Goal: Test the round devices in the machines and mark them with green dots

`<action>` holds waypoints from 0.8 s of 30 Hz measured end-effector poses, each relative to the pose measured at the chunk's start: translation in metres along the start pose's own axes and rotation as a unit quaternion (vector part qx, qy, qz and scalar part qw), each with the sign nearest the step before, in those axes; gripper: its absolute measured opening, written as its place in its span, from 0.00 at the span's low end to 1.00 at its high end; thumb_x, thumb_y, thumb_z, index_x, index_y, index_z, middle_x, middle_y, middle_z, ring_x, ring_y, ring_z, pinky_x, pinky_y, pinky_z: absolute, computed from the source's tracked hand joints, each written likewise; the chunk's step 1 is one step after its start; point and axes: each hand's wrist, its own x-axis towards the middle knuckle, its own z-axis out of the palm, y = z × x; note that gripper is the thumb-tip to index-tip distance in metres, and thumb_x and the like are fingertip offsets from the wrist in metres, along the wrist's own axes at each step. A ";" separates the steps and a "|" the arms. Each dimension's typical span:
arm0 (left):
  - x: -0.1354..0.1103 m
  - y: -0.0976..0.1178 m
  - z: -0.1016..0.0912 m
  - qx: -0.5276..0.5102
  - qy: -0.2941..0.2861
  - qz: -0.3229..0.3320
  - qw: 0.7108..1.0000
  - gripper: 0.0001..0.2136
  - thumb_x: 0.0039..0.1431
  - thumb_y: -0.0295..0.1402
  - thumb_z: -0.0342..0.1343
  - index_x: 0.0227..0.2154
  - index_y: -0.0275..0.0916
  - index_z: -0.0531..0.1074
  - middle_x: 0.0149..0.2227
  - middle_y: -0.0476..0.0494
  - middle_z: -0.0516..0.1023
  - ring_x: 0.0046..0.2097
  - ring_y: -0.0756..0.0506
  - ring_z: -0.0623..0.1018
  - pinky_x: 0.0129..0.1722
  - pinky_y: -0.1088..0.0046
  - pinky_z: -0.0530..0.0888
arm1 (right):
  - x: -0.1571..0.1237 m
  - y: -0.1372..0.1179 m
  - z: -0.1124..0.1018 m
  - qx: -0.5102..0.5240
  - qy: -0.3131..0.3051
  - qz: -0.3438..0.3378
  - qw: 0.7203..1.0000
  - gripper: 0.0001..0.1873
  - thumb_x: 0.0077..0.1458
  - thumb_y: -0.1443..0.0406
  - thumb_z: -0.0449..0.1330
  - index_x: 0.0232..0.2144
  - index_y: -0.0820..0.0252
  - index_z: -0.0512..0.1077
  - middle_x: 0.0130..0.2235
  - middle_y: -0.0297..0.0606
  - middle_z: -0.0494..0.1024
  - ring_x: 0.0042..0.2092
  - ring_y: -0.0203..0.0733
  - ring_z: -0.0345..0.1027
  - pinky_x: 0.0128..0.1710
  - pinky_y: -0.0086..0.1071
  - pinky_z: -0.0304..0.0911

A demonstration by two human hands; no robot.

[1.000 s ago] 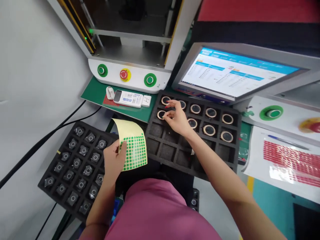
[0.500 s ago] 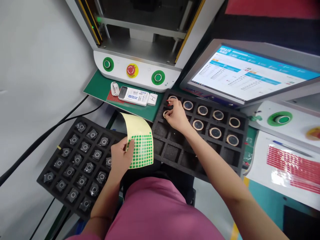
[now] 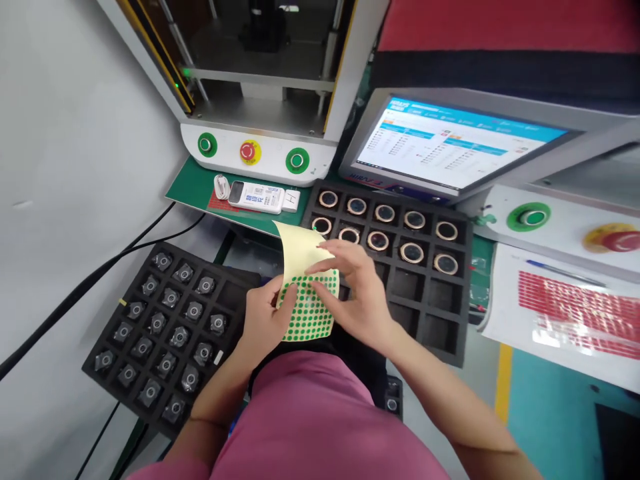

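My left hand (image 3: 267, 317) grips the left edge of a pale yellow sheet (image 3: 300, 250) between thumb and fingers. Rows of small green dot stickers cover its lower part, while the top curls up bare. Over the sheet is my right hand (image 3: 363, 300), its thumb and forefinger tips at the upper dot rows, with a small gap between them. I see no sticker on those fingertips. Behind the sheet, a black foam tray (image 3: 443, 303) holds round watch faces with gold rims in its two back rows. A green dot shows on one watch face (image 3: 321, 227) at the left.
Another foam tray (image 3: 233, 293) on the left holds several film-wrapped dark watch pieces. A press machine (image 3: 270, 160) with green and red buttons stands behind, beside a monitor (image 3: 450, 143). A white boxy device (image 3: 257, 197) and coiled cable lie before it. Red labels (image 3: 575, 300) lie at right.
My right hand has left the foam tray's back-left corner and come to the dot sheet. The watch faces it covered are now visible. My left hand still holds the sheet; the view has shifted.
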 end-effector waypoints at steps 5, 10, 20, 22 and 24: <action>-0.003 0.014 0.011 0.016 -0.050 0.039 0.998 0.17 0.65 0.40 0.49 0.25 0.34 0.72 0.18 0.53 0.61 0.22 0.54 0.61 0.21 0.79 0.57 | -0.010 -0.004 0.001 -0.059 0.023 -0.036 0.997 0.30 0.59 0.77 0.56 0.59 0.50 0.57 0.48 0.42 0.71 0.42 0.39 0.74 0.46 0.40 0.74; 0.000 0.016 0.017 0.059 -0.050 0.073 0.994 0.17 0.65 0.39 0.49 0.26 0.34 0.73 0.20 0.51 0.66 0.22 0.52 0.65 0.21 0.79 0.59 | -0.012 -0.003 -0.005 -0.126 0.038 -0.058 0.990 0.22 0.61 0.75 0.54 0.55 0.54 0.59 0.48 0.44 0.71 0.52 0.42 0.70 0.47 0.36 0.73; 0.006 0.028 0.032 0.070 -0.042 0.077 0.994 0.21 0.63 0.47 0.51 0.24 0.35 0.74 0.18 0.51 0.62 0.21 0.52 0.61 0.19 0.77 0.57 | -0.021 0.006 -0.019 -0.172 -0.001 -0.057 0.983 0.17 0.65 0.73 0.48 0.54 0.60 0.63 0.54 0.50 0.68 0.58 0.41 0.63 0.53 0.36 0.70; 0.006 0.028 0.033 0.070 -0.028 0.074 0.994 0.21 0.62 0.47 0.52 0.24 0.35 0.75 0.18 0.51 0.62 0.21 0.52 0.61 0.19 0.77 0.58 | -0.021 0.006 -0.018 -0.176 0.002 -0.053 0.983 0.16 0.65 0.72 0.48 0.54 0.59 0.64 0.55 0.49 0.68 0.58 0.42 0.64 0.53 0.38 0.70; 0.007 0.028 0.033 0.068 -0.020 0.067 0.995 0.21 0.62 0.48 0.52 0.24 0.35 0.75 0.18 0.51 0.62 0.20 0.52 0.61 0.18 0.77 0.58 | -0.021 0.007 -0.018 -0.177 0.012 -0.061 0.982 0.15 0.65 0.71 0.49 0.53 0.59 0.65 0.55 0.49 0.70 0.55 0.43 0.67 0.51 0.39 0.71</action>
